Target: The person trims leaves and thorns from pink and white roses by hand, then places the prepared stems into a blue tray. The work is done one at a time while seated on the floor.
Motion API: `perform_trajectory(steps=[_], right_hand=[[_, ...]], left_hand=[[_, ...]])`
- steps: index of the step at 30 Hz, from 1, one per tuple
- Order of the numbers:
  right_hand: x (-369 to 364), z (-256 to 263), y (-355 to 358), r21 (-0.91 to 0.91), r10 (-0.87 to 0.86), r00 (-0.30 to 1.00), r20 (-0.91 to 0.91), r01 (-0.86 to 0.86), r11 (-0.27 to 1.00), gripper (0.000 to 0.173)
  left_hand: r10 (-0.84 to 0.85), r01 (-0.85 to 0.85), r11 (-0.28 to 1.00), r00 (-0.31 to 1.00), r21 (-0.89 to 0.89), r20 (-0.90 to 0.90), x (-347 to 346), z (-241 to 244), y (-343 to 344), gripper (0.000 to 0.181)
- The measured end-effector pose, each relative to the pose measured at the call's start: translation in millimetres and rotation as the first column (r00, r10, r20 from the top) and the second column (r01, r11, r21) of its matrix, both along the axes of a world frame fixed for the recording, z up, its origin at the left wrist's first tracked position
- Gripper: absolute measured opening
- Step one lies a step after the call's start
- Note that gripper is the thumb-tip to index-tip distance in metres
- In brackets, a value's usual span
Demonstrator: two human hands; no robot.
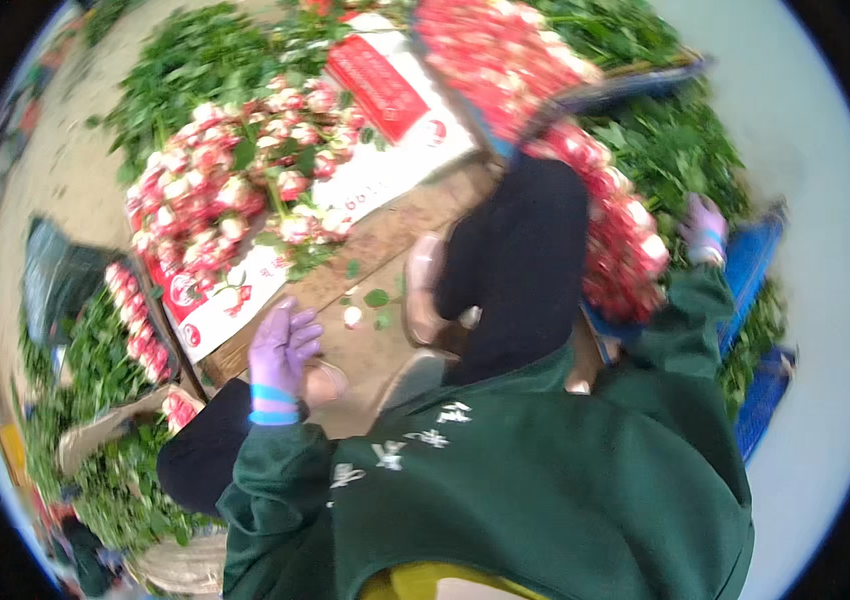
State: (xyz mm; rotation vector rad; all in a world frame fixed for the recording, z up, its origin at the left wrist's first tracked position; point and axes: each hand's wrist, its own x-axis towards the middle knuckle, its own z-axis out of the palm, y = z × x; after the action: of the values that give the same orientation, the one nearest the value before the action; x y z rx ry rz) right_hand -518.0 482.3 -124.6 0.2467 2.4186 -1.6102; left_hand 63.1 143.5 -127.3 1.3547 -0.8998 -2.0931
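Observation:
My left hand (282, 349), in a purple glove with blue bands at the wrist, hovers palm up with its fingers apart and nothing in it. Beside it lies a white and red printed cardboard sheet (402, 161) bearing writing. Pink and white roses (199, 187) are heaped on that sheet, their green foliage (184, 67) spreading away from me. Out to the right, my gloved right hand (704, 225) reaches to the leafy stems (672, 154) of a dense row of pink roses (623, 217). Blur and leaves hide whether its fingers grip anything.
A larger block of roses (500, 60) stands at the far right, by a dark blue strip (635, 82). Blue panels (751, 262) lie beyond my right arm. More bundled roses (136, 322) and a dark plastic bag (64, 277) are at left. Loose leaves (376, 298) dot the floor.

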Motion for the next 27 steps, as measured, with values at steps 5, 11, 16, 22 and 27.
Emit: perform_trajectory(steps=[5, 11, 16, 22, 27], right_hand=[[42.6, 103.0, -104.3, 0.179, 0.302, 0.763, -0.571, -0.244, 0.953, 0.048], [168.9, 143.4, -338.1, 0.122, 0.938, 0.284, -0.198, -0.942, 0.311, 0.042], [228.3, 66.7, -464.5, 0.000, 0.974, -0.153, 0.169, -0.988, -0.156, 0.041], [209.3, -40.7, -573.6, 0.152, 0.989, 0.126, -0.076, -0.979, 0.136, 0.031], [202.5, -72.9, -632.6, 0.220, 0.925, 0.326, -0.195, -0.904, 0.365, 0.036]], left_hand=[[0.159, -0.146, 0.977, 0.985, -0.158, 0.074, -19.9, -2.1, -28.7, 0.033], [0.184, 0.067, 0.860, 0.883, -0.505, 0.431, -73.2, -64.7, -123.2, 0.059], [-0.009, 0.247, 0.907, 0.822, -0.342, 0.570, -106.7, -99.5, -162.0, 0.036], [0.008, -0.042, 0.993, 0.957, -0.110, -0.289, -106.2, -39.0, -131.7, 0.028], [0.113, -0.154, 0.985, 0.911, -0.073, -0.396, -80.7, 5.4, -120.8, 0.040]])
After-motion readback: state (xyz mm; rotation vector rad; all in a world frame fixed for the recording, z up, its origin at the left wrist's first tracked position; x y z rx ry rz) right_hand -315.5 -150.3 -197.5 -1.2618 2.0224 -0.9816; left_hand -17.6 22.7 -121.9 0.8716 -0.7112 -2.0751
